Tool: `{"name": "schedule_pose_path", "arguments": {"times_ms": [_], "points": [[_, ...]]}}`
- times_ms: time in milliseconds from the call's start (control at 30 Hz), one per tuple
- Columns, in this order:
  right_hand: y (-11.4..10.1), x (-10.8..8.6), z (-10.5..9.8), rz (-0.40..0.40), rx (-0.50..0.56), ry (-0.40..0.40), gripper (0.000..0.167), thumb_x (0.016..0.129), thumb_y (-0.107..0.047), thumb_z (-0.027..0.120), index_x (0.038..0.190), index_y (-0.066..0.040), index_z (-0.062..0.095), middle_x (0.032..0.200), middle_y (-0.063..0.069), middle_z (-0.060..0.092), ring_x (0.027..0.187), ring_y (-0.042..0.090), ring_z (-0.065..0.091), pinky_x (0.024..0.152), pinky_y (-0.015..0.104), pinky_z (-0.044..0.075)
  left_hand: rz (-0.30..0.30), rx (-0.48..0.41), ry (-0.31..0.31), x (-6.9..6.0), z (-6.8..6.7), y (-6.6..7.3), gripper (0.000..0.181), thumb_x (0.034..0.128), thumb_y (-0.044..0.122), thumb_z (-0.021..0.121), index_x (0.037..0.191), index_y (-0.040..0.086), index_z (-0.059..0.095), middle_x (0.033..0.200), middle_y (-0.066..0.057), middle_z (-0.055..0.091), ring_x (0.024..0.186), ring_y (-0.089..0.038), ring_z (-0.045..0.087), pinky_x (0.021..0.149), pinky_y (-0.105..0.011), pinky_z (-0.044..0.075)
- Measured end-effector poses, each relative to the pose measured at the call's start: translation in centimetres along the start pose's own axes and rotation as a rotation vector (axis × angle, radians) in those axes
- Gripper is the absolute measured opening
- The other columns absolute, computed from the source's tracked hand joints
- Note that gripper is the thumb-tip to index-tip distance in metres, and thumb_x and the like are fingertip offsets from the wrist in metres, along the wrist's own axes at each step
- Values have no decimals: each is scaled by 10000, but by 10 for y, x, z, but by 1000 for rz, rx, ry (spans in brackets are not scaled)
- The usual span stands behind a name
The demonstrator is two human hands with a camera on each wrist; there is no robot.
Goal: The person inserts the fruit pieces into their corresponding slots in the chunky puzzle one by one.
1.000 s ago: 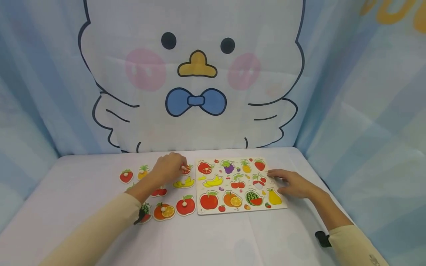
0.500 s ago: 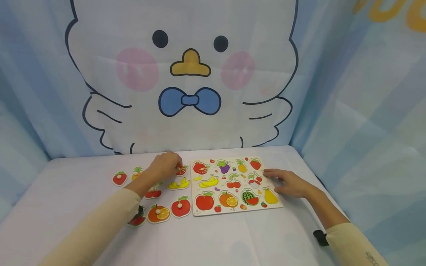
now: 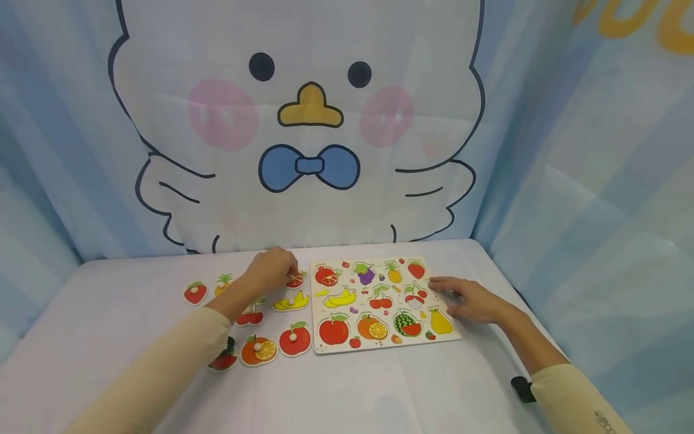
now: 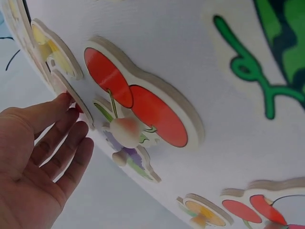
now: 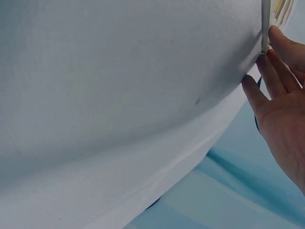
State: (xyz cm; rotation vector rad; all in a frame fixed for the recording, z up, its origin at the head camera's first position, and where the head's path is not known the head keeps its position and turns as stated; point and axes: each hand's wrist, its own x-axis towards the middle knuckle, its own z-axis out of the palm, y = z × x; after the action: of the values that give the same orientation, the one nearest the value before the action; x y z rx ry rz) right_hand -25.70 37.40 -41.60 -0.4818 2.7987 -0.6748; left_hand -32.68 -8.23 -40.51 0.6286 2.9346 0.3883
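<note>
Pale blue-striped fabric [image 3: 585, 199] rises at the sides, and a white backdrop [image 3: 310, 223] printed with a cartoon figure in a blue bow tie stands behind the white-covered counter [image 3: 347, 398]. At the back, just left of a fruit board, the left hand [image 3: 269, 269] pinches the pomegranate piece [image 3: 297, 281] between thumb and forefinger, its other fingers loosely bent and slightly apart; whether the piece is lifted off the counter, I cannot tell. The right hand [image 3: 470, 299] lies at the far side of the fruit board [image 3: 398, 301], fingers relaxed and apart, fingertips touching its right edge. Just in front of the pomegranate piece is a banana piece [image 3: 291, 301] with a small knob, and nearer the person an apple piece [image 3: 295, 342] sits just beside the board's left edge. Left of the apple is an orange piece [image 3: 258, 351], then a watermelon piece [image 3: 223, 360] partly behind the left forearm. A cherry piece [image 3: 249, 316] shows just past that forearm, with a purple grape piece [image 4: 136, 157] close to it in the left wrist view. Farther left, a pineapple piece [image 3: 224, 283] is half covered by the arm, and a strawberry piece [image 3: 195, 293] lies outermost. Beige sleeves [image 3: 157, 367] cover both forearms.
</note>
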Motion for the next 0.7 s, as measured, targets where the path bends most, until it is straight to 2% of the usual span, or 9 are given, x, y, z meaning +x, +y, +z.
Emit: {"name": "schedule_pose_path", "arguments": {"times_ms": [300, 700], "points": [[-2, 0, 1, 25, -2, 5, 616, 910, -25, 723, 1499, -83, 553, 1619, 166, 446, 1481, 488, 380, 1131, 625, 422, 24, 17, 16, 8, -6, 8, 134, 939, 132, 776, 1067, 96, 796, 1040, -57, 756, 864, -183, 605, 838, -328, 570], [-5, -1, -1, 3, 4, 3, 612, 905, 7, 713, 1492, -55, 551, 1616, 182, 445, 1478, 495, 377, 1133, 627, 418, 64, 65, -6, 24, -9, 25, 148, 934, 156, 791, 1077, 123, 805, 1038, -34, 750, 908, -182, 607, 890, -368, 559]]}}
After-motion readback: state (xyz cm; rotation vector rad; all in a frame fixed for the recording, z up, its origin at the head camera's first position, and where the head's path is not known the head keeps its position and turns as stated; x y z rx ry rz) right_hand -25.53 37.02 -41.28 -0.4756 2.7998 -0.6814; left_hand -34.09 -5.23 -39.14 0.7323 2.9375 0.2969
